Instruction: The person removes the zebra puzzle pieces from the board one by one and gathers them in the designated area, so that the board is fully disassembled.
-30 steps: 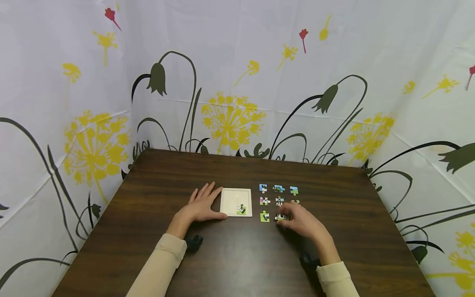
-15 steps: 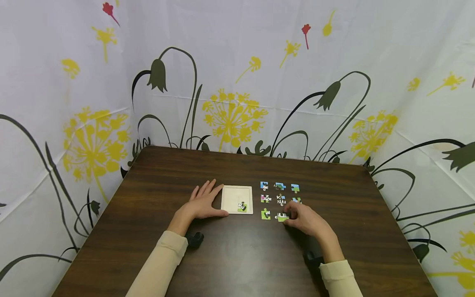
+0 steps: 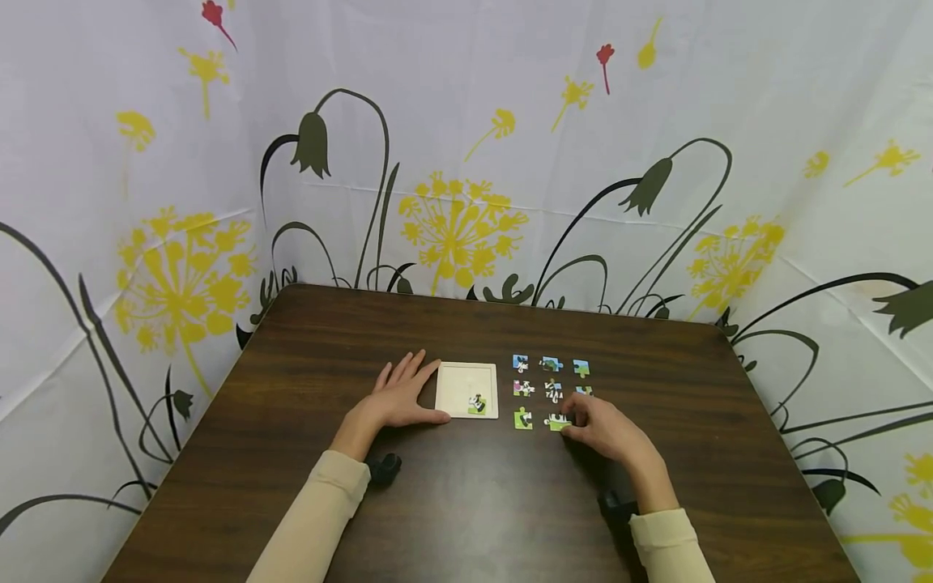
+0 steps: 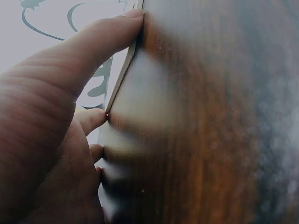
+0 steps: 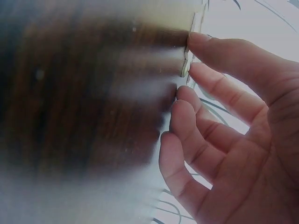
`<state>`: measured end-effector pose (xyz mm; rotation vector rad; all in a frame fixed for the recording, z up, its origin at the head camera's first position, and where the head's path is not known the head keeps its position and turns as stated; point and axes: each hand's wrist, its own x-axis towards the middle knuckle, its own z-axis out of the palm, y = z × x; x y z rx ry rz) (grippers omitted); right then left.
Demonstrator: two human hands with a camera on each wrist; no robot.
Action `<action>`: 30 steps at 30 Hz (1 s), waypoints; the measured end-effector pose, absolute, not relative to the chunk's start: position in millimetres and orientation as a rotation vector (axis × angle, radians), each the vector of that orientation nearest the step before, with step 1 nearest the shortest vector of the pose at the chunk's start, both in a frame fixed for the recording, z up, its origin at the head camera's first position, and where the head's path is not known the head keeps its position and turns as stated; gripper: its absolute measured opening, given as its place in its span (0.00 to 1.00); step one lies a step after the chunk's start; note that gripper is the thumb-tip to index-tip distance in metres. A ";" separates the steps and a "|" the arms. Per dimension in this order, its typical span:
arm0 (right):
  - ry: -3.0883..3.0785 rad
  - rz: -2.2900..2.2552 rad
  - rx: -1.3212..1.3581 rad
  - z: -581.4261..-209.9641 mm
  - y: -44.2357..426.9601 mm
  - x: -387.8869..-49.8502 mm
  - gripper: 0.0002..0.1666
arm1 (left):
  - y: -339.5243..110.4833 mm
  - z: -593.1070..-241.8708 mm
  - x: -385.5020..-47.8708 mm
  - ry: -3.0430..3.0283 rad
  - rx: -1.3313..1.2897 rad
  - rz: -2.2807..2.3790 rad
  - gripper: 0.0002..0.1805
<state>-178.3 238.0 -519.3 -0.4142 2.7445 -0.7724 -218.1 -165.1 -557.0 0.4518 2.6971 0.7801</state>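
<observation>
My left hand [image 3: 397,402] lies spread at the left side of a pale wooden puzzle tray [image 3: 453,390]. Its thumb [image 4: 124,28] and index fingertip touch two corners of the tray. Inside the tray's lower right corner is a green, white and black puzzle piece [image 3: 477,405]. My right hand [image 3: 601,425] pinches a green and white puzzle piece [image 3: 555,423] at table level. Thumb [image 5: 201,39] and index finger sit at the edges of that piece [image 5: 185,69], seen almost edge-on in the right wrist view.
Several other puzzle pieces lie in rows right of the tray, among them a green one [image 3: 522,418] and a blue one [image 3: 580,368]. My right fingers partly cover one piece [image 3: 584,392]. The dark wooden table [image 3: 466,502] ends at a flower-patterned curtain [image 3: 452,121].
My right hand has drawn back slightly to the right, uncovering more of the bottom-row piece, which has shifted a little rightward. The left hand stays at the tray. The head view has tilted slightly.
</observation>
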 end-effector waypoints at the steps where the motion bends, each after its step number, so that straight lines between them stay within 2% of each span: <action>1: 2.743 -0.776 -0.410 -518.3 237.6 -178.7 0.16 | -165.2 -556.6 -218.0 2.699 0.453 0.782 0.63; 11: 2.768 -0.766 -0.435 -507.1 228.3 -184.1 0.11 | -164.8 -558.0 -215.0 2.703 0.475 0.791 0.67; 23: 2.665 -0.775 -0.615 -497.5 141.2 -200.7 0.16 | -165.3 -552.7 -215.7 2.698 0.474 0.779 0.64; 30: 2.664 -0.664 -0.629 -504.4 112.9 -207.0 0.22 | -165.8 -559.6 -218.7 2.699 0.451 0.735 0.64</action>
